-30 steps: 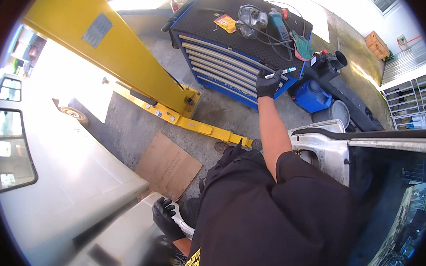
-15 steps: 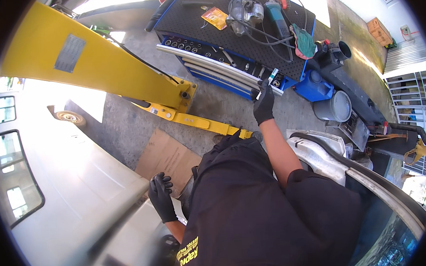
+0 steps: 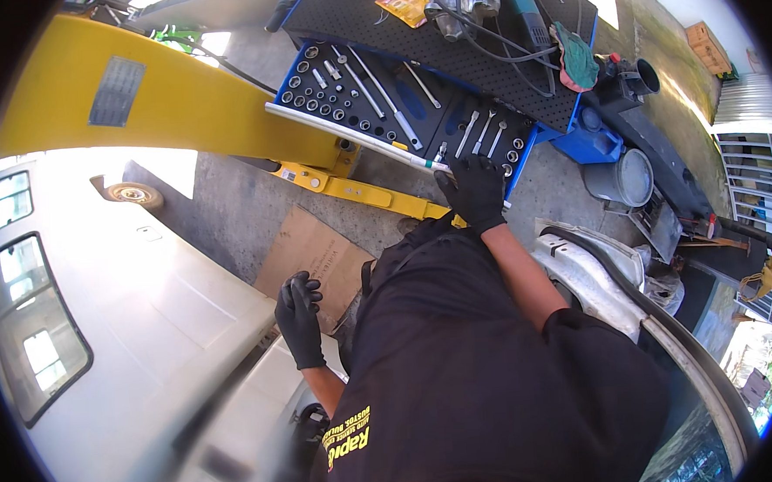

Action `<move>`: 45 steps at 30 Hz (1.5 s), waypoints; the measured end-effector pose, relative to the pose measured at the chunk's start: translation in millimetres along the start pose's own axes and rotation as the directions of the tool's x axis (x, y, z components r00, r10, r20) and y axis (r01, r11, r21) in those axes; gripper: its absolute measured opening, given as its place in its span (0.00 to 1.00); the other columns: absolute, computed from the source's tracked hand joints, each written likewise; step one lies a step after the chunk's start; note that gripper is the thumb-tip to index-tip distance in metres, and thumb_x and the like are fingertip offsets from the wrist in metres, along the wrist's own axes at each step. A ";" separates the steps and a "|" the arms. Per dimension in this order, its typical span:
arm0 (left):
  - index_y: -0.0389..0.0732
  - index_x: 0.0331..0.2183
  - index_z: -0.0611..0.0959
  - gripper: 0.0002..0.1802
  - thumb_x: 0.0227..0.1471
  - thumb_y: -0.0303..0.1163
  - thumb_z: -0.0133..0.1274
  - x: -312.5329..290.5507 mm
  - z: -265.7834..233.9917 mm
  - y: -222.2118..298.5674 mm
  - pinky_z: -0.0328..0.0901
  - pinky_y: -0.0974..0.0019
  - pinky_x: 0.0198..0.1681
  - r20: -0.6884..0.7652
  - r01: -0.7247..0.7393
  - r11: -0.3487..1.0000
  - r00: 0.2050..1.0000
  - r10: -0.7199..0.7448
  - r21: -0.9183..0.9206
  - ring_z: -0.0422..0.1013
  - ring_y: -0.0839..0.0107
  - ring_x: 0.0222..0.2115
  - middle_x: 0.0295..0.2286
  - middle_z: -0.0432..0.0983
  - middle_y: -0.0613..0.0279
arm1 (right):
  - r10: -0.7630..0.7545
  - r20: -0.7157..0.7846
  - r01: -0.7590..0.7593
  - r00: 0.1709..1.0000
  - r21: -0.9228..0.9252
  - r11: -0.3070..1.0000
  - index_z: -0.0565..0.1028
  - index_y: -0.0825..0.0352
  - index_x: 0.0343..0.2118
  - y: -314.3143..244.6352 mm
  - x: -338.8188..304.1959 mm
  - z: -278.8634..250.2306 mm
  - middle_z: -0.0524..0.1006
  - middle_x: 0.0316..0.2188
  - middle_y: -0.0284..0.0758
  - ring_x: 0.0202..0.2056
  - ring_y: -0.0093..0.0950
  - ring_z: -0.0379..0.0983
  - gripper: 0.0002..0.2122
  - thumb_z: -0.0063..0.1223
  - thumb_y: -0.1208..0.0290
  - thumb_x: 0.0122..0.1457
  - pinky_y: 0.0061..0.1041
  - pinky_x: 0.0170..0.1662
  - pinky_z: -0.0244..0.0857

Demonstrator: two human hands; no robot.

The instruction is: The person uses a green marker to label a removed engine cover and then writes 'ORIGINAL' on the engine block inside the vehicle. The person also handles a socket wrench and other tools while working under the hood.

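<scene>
My right hand [image 3: 475,190], in a black glove, lies at the right part of the front edge of a pulled-out tool drawer [image 3: 346,137], its fingers hooked over the rim. Inside the drawer, sockets [image 3: 297,82] stand in rows at the left. Long bar-shaped drive tools [image 3: 387,97] lie in the middle, and several slim metal tools [image 3: 485,133] sit near my fingers. My left hand [image 3: 300,320], also gloved in black, hangs low on the left with nothing in it. Its fingers are loosely bent and apart, above a cardboard sheet [image 3: 317,249] on the floor.
On the black cabinet top [image 3: 348,16] are an angle grinder [image 3: 524,14], a corded metal tool [image 3: 461,10], a green cloth [image 3: 575,56] and an orange packet [image 3: 402,4]. A yellow lift post [image 3: 195,103] and its arm [image 3: 357,194] stand ahead. A white vehicle [image 3: 135,289] is at left; a blue container [image 3: 588,139] and grey bucket [image 3: 620,179] at right.
The drawer has come out much further toward me, baring its tools. My right hand has moved nearer with its edge. The left hand has barely shifted.
</scene>
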State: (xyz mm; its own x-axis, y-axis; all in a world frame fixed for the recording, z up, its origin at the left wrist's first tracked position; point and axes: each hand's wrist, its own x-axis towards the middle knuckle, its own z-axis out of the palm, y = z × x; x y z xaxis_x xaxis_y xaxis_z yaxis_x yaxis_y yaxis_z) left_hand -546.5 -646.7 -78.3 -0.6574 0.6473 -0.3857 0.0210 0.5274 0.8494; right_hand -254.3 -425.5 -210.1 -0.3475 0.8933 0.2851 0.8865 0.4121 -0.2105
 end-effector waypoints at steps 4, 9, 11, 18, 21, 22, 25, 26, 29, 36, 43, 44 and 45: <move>0.35 0.44 0.83 0.19 0.69 0.41 0.48 -2.2 6.4 0.9 0.63 0.74 0.30 0.004 0.057 0.998 0.998 -0.057 0.024 0.73 0.79 0.28 0.31 0.81 0.63 | 0.030 -0.022 -0.031 0.999 -0.014 0.999 0.80 0.56 0.49 3.3 3.1 2.3 0.75 0.37 0.35 0.40 0.37 0.73 0.20 0.58 0.49 0.59 0.43 0.43 0.64; 0.34 0.45 0.83 0.20 0.70 0.42 0.47 -2.0 21.5 8.0 0.65 0.73 0.31 0.031 0.037 0.996 0.999 -0.039 0.078 0.74 0.78 0.27 0.31 0.81 0.61 | 0.064 -0.055 -0.064 0.996 0.001 0.998 0.79 0.57 0.52 22.0 17.5 8.7 0.74 0.47 0.38 0.49 0.40 0.71 0.23 0.60 0.48 0.58 0.46 0.49 0.63; 0.34 0.44 0.83 0.18 0.69 0.40 0.48 1.9 17.7 4.6 0.66 0.72 0.31 0.033 0.018 0.997 0.999 -0.020 0.077 0.75 0.78 0.29 0.31 0.82 0.62 | 0.029 -0.069 -0.030 0.997 -0.010 1.000 0.78 0.56 0.54 27.7 20.2 15.1 0.74 0.52 0.40 0.56 0.41 0.67 0.25 0.61 0.46 0.58 0.48 0.54 0.61; 0.35 0.44 0.83 0.14 0.66 0.36 0.51 17.4 4.0 31.0 0.72 0.63 0.39 0.134 -0.342 0.922 0.937 0.322 0.179 0.78 0.66 0.31 0.33 0.82 0.54 | -0.225 -0.274 0.147 0.935 -0.277 0.949 0.79 0.54 0.50 46.8 43.3 46.8 0.76 0.49 0.40 0.52 0.41 0.71 0.22 0.59 0.45 0.61 0.47 0.53 0.63; 0.39 0.41 0.83 0.13 0.62 0.38 0.53 7.8 -11.8 77.0 0.70 0.53 0.41 0.281 -0.599 0.785 0.790 0.545 0.159 0.77 0.49 0.36 0.34 0.80 0.48 | -0.269 -0.346 0.185 0.899 -0.257 0.948 0.80 0.55 0.45 48.5 50.2 56.2 0.77 0.44 0.39 0.46 0.40 0.72 0.17 0.58 0.48 0.63 0.46 0.48 0.64; 0.40 0.38 0.83 0.13 0.62 0.40 0.53 3.6 -16.8 97.9 0.69 0.50 0.40 0.336 -0.711 0.686 0.691 0.640 0.153 0.77 0.48 0.35 0.32 0.79 0.50 | -0.268 -0.374 0.185 0.888 -0.243 0.952 0.80 0.56 0.43 43.1 55.3 57.9 0.77 0.42 0.38 0.45 0.40 0.73 0.16 0.57 0.50 0.63 0.45 0.46 0.65; 0.44 0.37 0.86 0.21 0.61 0.51 0.49 -8.1 -29.7 187.0 0.70 0.47 0.40 0.613 -0.898 0.362 0.435 0.659 0.248 0.78 0.50 0.37 0.34 0.82 0.51 | -0.235 -0.424 0.138 0.875 -0.248 0.959 0.80 0.57 0.38 30.0 63.0 54.2 0.79 0.37 0.36 0.39 0.39 0.75 0.12 0.56 0.53 0.65 0.44 0.41 0.67; 0.43 0.40 0.87 0.24 0.61 0.52 0.47 -22.6 -37.3 209.7 0.72 0.50 0.42 0.661 -0.919 0.213 0.387 0.643 0.332 0.79 0.54 0.39 0.38 0.84 0.50 | -0.260 -0.398 0.136 0.880 -0.313 0.940 0.81 0.57 0.38 7.0 60.8 50.2 0.78 0.35 0.36 0.36 0.39 0.74 0.13 0.55 0.53 0.66 0.43 0.38 0.67; 0.39 0.43 0.86 0.23 0.65 0.45 0.45 -80.1 -79.3 255.5 0.72 0.56 0.42 0.713 -0.851 0.070 0.478 0.513 0.521 0.80 0.61 0.38 0.39 0.84 0.51 | -0.655 -0.285 0.633 0.700 -0.177 0.754 0.80 0.59 0.39 -48.4 70.4 48.7 0.80 0.34 0.36 0.35 0.37 0.76 0.12 0.53 0.55 0.67 0.41 0.35 0.68; 0.38 0.45 0.85 0.20 0.65 0.41 0.46 -134.6 -135.8 206.7 0.72 0.57 0.45 0.530 -0.727 0.077 0.565 0.633 0.683 0.80 0.61 0.41 0.41 0.84 0.52 | -0.955 -0.206 0.897 0.212 0.429 0.107 0.80 0.62 0.40 -245.1 27.6 44.9 0.80 0.36 0.37 0.37 0.37 0.76 0.09 0.55 0.62 0.65 0.40 0.39 0.68; 0.37 0.47 0.85 0.18 0.66 0.38 0.47 -195.4 -190.5 69.4 0.72 0.58 0.47 -0.020 -0.529 0.383 0.568 0.823 0.757 0.79 0.62 0.43 0.43 0.83 0.53 | -0.980 -0.179 0.744 -0.090 0.642 -0.186 0.80 0.65 0.41 -380.4 -103.1 19.0 0.80 0.37 0.39 0.40 0.38 0.76 0.07 0.57 0.70 0.63 0.39 0.43 0.69; 0.37 0.47 0.84 0.18 0.66 0.37 0.47 -206.7 -196.9 32.1 0.72 0.59 0.48 -0.172 -0.520 0.459 0.507 0.845 0.721 0.79 0.62 0.43 0.43 0.83 0.53 | -0.980 -0.167 0.738 -0.108 0.647 -0.192 0.80 0.65 0.41 -389.7 -115.7 15.8 0.80 0.38 0.39 0.40 0.38 0.76 0.07 0.58 0.71 0.62 0.39 0.43 0.69; 0.37 0.47 0.84 0.18 0.66 0.36 0.47 -221.8 -202.4 -10.2 0.72 0.59 0.48 -0.328 -0.520 0.532 0.435 0.838 0.669 0.79 0.62 0.43 0.43 0.83 0.53 | -0.980 -0.151 0.729 -0.129 0.655 -0.197 0.80 0.66 0.41 -396.7 -130.3 14.2 0.80 0.38 0.39 0.41 0.38 0.76 0.07 0.58 0.72 0.62 0.39 0.44 0.69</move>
State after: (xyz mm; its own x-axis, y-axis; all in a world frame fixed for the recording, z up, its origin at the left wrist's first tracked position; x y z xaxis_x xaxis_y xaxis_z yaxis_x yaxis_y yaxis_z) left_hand -553.4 -907.0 71.5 -0.5156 0.5431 0.6627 0.8566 0.3117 0.4111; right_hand -564.9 -702.8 -177.0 -0.7775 -0.5465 0.3111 -0.6286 0.6877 -0.3632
